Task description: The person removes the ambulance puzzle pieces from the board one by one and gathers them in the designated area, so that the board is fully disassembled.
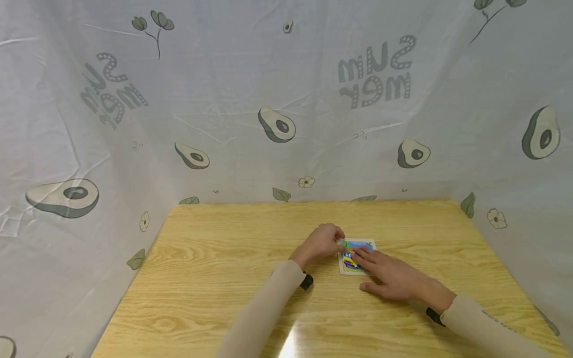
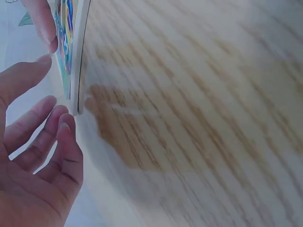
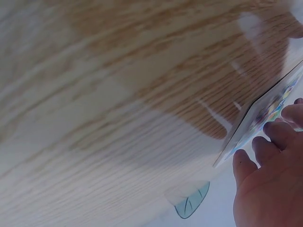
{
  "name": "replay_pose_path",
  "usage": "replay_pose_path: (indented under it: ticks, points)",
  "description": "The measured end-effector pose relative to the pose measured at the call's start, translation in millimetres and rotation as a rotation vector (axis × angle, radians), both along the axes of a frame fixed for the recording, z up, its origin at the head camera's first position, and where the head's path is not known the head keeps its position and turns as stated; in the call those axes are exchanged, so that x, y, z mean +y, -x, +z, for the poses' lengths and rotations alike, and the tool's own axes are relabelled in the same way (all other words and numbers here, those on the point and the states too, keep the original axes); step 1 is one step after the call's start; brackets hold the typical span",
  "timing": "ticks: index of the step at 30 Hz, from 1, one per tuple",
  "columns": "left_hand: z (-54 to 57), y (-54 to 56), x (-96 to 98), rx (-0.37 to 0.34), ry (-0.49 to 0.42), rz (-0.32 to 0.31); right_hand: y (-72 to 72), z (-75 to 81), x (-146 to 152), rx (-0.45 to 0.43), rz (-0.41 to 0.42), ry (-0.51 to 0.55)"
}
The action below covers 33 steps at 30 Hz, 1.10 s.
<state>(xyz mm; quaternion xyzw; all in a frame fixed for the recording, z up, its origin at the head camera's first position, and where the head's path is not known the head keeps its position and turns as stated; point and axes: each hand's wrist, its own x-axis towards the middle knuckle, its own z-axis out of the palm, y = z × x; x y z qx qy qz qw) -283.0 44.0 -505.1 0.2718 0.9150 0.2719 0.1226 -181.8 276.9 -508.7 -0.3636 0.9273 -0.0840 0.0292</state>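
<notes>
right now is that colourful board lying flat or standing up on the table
Lying flat: in the head view, the colourful board is picture side up on the table, the right hand partly covering it.

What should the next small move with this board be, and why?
Perhaps gently close the left hand on the board's corner: its thumb and fingertips are at that corner with a gap between them, while the right hand's fingers lie over the printed face.
</notes>
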Motion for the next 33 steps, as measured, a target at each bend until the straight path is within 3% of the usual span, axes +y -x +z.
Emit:
replay_pose_path:
  ticks: [10, 19, 25, 33]
  points:
    - [-7.1, 0.8, 3.1, 0.000, 0.024, -0.008, -0.4, -2.6, -1.0, 0.014, 0.011, 0.020]
    - [-0.4, -3.1, 4.8, -0.040, 0.018, -0.003, -0.3, -2.5, -0.2, 0.024, 0.013, 0.013]
    - [-1.2, -3.3, 6.5, -0.026, 0.039, 0.003, -1.0, 0.5, 0.9, 0.046, 0.017, 0.018]
    - [0.1, -4.4, 8.8, -0.054, 0.041, 0.020, -4.2, 0.1, 0.6, -0.007, 0.019, 0.029]
